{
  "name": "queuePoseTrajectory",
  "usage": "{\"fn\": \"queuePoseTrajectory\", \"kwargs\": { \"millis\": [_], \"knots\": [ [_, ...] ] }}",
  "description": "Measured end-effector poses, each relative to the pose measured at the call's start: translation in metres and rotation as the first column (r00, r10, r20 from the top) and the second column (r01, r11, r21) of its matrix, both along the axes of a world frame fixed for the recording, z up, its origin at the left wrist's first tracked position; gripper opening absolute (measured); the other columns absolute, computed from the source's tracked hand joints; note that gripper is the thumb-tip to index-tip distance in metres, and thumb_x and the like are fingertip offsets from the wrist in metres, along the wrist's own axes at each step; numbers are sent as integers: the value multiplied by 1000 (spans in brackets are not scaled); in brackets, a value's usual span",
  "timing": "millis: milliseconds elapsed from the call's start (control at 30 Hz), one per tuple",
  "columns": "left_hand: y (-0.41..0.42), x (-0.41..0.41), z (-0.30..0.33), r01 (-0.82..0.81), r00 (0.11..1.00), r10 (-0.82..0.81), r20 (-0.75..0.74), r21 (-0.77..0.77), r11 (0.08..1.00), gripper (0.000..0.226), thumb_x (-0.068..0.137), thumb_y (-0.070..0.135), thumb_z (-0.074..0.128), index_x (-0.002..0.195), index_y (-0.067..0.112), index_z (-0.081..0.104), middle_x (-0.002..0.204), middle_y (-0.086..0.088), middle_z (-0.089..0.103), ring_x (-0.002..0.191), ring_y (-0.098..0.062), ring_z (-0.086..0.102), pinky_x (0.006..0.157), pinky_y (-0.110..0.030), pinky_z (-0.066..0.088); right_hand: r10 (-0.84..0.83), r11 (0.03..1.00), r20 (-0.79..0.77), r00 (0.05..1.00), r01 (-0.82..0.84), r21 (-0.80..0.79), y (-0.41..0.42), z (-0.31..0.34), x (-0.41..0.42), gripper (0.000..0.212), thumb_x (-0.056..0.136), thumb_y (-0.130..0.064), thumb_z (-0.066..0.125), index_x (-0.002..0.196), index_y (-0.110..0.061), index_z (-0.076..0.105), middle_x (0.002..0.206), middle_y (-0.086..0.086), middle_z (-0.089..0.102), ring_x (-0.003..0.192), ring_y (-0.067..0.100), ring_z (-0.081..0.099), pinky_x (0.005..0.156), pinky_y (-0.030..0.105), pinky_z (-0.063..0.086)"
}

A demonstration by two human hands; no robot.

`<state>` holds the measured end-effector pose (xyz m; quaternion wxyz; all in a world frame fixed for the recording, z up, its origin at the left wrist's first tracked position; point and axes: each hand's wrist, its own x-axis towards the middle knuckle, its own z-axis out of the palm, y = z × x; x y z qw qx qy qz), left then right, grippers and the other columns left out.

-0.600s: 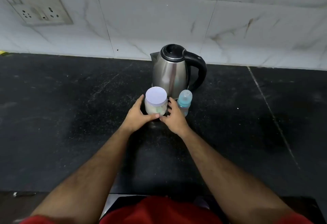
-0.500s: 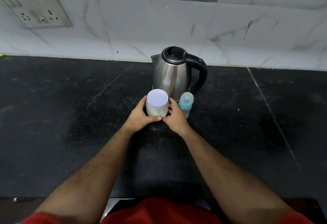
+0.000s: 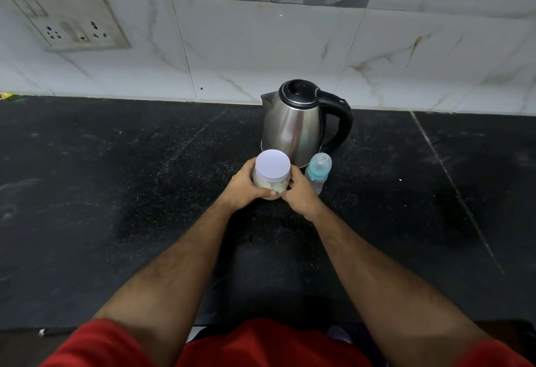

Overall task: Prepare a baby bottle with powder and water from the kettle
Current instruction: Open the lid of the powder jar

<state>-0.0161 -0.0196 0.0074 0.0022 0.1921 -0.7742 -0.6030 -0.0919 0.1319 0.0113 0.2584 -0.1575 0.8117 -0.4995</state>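
Black speckled stone countertop [image 3: 116, 192] ran beneath a wall of pale marbled tiles [image 3: 261, 47], with a grey socket plate [image 3: 63, 15] set into the wall at upper left. Near the back of the counter stood a brushed steel kettle with a black lid and handle [image 3: 293, 128], upright and closed. Just in front of it were a small clear jar with a flat white lid [image 3: 272, 173], holding pale powder, and a small teal baby bottle with a clear cap [image 3: 317, 173], which stood just to the right of the jar, close to the kettle's base.

Both hands were on the jar. The left hand [image 3: 243, 188] wrapped its side, thumb curled across the near face, and the right hand [image 3: 300, 192] gripped the opposite side with fingers curled round it. The jar's underside was hidden by the hands, so whether it rested on the counter or was slightly lifted could not be told.

By the look of things, the task had barely begun. The jar's lid was on, the bottle was capped and seemingly untouched, and the kettle sat unhandled. Opening the jar, uncapping the bottle, adding powder, pouring water and closing the bottle all remained to be done.
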Motion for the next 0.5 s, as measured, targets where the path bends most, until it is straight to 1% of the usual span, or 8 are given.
{"fn": "queuePoseTrajectory", "kwargs": {
  "millis": [67,133,200,267,333,367,433,500],
  "knots": [
    [-1,5,3,0,1000,0,3,5,1000,96,59,12,93,142,23,45,136,3,59,126,-17,55,111,-43,44,24,999,29,999,-23,-37,4,2,4,80,77,10,70,146,-11,37,145,8,51,133,24,49,110,46,43],
    [-3,13,6,3,1000,-3,3,33,999,91,63,5,92,140,18,46,134,0,61,125,-17,58,110,-41,46,67,994,54,996,-63,-85,9,3,9,79,78,12,68,147,-12,37,144,7,52,131,21,51,109,43,45],
    [-5,22,13,24,1000,-24,11,75,997,87,65,4,91,139,14,47,132,-1,63,122,-17,61,107,-38,49,120,985,59,991,-111,-132,16,3,15,81,77,11,70,146,-16,36,143,4,52,129,17,53,105,32,48],
    [-7,31,20,54,998,-56,14,117,992,83,67,4,90,139,12,48,130,-2,66,120,-16,63,105,-37,50,175,968,67,982,-159,-192,22,2,23,85,73,0,79,143,-25,36,143,-1,52,126,9,54,100,23,48],
    [-7,41,29,77,996,-82,19,180,981,77,72,5,87,139,12,49,128,-4,68,118,-17,65,105,-39,51,195,957,50,980,-178,-231,26,2,34,92,66,-18,89,140,-31,37,142,-8,52,127,6,54,101,25,48],
    [-6,46,32,84,995,-92,24,229,970,74,74,4,85,138,12,50,127,-6,69,117,-19,66,104,-41,52,185,954,27,982,-173,-245,27,0,40,96,63,-23,92,142,-31,37,140,-12,53,127,5,54,102,27,48],
    [-2,52,41,99,993,-115,32,322,942,66,79,3,81,137,12,52,124,-8,71,115,-22,68,99,-41,55,140,951,-17,990,-139,-276,25,-2,50,104,59,-26,94,145,-28,36,138,-13,55,127,8,55,102,34,50],
    [3,55,47,122,989,-142,31,351,928,60,82,6,79,136,13,54,122,-7,72,114,-22,69,94,-38,58,74,951,-47,996,-85,-297,24,-2,59,106,56,-29,95,145,-29,36,136,-13,57,126,9,56,102,38,50]
  ]
}}
